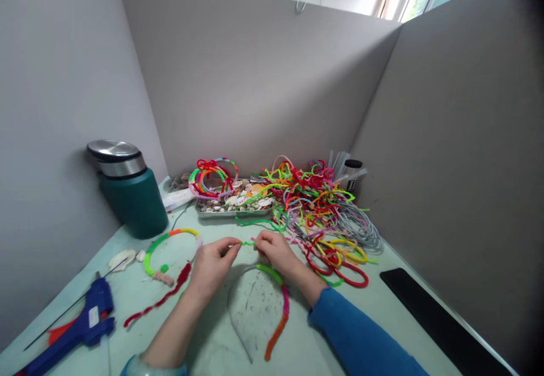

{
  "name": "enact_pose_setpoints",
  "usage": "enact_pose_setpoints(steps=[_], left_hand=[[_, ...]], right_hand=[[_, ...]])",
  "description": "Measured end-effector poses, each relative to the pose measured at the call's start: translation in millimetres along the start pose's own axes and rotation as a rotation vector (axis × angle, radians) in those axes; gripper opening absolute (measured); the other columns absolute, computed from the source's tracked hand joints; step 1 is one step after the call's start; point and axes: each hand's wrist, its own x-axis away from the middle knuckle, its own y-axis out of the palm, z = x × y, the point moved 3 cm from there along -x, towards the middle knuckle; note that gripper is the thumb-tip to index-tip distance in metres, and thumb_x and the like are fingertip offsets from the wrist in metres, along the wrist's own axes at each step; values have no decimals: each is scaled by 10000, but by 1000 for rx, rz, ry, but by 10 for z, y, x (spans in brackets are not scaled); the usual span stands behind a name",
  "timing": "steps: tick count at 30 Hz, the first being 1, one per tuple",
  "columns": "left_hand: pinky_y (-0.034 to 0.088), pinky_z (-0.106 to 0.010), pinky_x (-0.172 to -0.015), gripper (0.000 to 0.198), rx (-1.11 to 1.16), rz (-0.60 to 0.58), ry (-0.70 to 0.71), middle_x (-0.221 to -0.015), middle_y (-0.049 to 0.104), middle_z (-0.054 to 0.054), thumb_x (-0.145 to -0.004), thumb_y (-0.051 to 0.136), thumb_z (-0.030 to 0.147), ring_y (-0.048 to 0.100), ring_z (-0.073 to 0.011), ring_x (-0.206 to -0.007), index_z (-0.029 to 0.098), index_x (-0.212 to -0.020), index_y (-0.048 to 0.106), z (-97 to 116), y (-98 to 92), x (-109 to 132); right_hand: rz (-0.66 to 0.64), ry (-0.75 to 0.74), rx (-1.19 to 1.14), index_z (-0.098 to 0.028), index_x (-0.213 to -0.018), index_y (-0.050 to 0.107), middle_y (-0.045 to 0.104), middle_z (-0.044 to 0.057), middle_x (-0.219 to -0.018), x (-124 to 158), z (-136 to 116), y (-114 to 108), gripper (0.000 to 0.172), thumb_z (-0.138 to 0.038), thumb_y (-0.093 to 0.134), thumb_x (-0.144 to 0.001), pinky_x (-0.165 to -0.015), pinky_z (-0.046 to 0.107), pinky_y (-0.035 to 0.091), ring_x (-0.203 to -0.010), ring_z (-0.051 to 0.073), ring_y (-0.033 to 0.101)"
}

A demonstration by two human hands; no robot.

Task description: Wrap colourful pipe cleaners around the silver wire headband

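Observation:
A short green pipe cleaner is stretched between my two hands above the table. My left hand pinches its left end between thumb and fingertips. At the other end my right hand grips it, and a bit of pink shows by those fingers. Below the hands lies a headband, its right half wrapped in green, pink and orange fuzzy lengths and its left half bare grey. Left of my left hand rest a curved headband in green, yellow and orange and a dark red twisted pipe cleaner.
A blue glue gun lies at the left, near a green bottle. Behind, a metal tray holds shells and buttons beside a heap of pipe cleaners. Scissors and a black strip are at right. Grey partitions enclose the table.

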Motion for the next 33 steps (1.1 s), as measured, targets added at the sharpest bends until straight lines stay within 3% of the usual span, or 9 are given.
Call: enact_pose_setpoints(steps=[3,6,9,11,14,18,24,27,33], left_hand=[[402,-240,-600,308,-10,29,-6,-632,673,1,-745,471,392,543,-146,-557,199,-817,700,-12,-23,-2],[396,-238,-590,314,-20,28,-12,-595,656,7,-744,468,401,538,-145,-549,203,-820,699,-34,-17,-3],[362,-224,-530,317,2,27,-59,-590,636,7,-733,477,419,521,-141,-545,192,-787,691,-99,2,-19],[346,-217,-510,318,54,26,-98,-597,624,5,-716,493,429,511,-140,-551,177,-758,682,-149,19,-33],[330,-211,-500,316,180,-40,-118,-577,594,12,-697,514,433,483,-127,-533,156,-731,663,-174,60,-40],[280,-207,-460,308,314,-158,-143,-477,479,52,-696,517,446,395,-100,-458,150,-677,598,-132,120,-19],[255,-209,-478,364,348,-243,-97,-513,443,46,-745,456,480,355,-93,-484,151,-619,549,-41,151,4],[245,-209,-471,365,332,-233,-108,-503,422,48,-720,483,485,344,-91,-483,148,-599,559,-46,141,4],[229,-192,-409,328,444,-214,-241,-604,540,24,-692,519,451,312,-59,-414,138,-755,592,-126,157,2]], right_hand=[[-66,70,-86,-154,-592,543,436,-48,-462,-33,41,-8,166,-138,440,-721,-404,175,271,-416,74,379],[-65,14,-71,-151,-595,536,447,-40,-481,-30,-3,-30,182,-142,432,-743,-412,174,292,-432,75,390],[71,-158,72,-157,-780,581,541,-5,-658,14,-112,-81,97,-213,503,-779,-496,195,373,-550,96,470],[139,-306,177,-174,-973,565,568,36,-865,60,-192,-95,222,-253,573,-766,-592,229,423,-669,118,512],[117,-490,322,-202,-1101,528,535,79,-1044,117,-256,-54,339,-251,594,-772,-763,295,427,-884,168,517],[71,-581,475,-204,-983,587,591,69,-915,133,-208,30,170,-190,503,-836,-796,329,389,-898,185,511],[75,-587,472,-192,-918,585,607,61,-845,134,-172,69,141,-180,457,-861,-746,312,384,-833,176,522],[77,-580,473,-187,-951,568,606,69,-872,144,-198,60,135,-200,474,-855,-758,318,383,-858,184,522],[70,-564,537,-182,-887,570,611,61,-821,136,-181,47,127,-207,447,-871,-719,310,364,-803,180,527]])
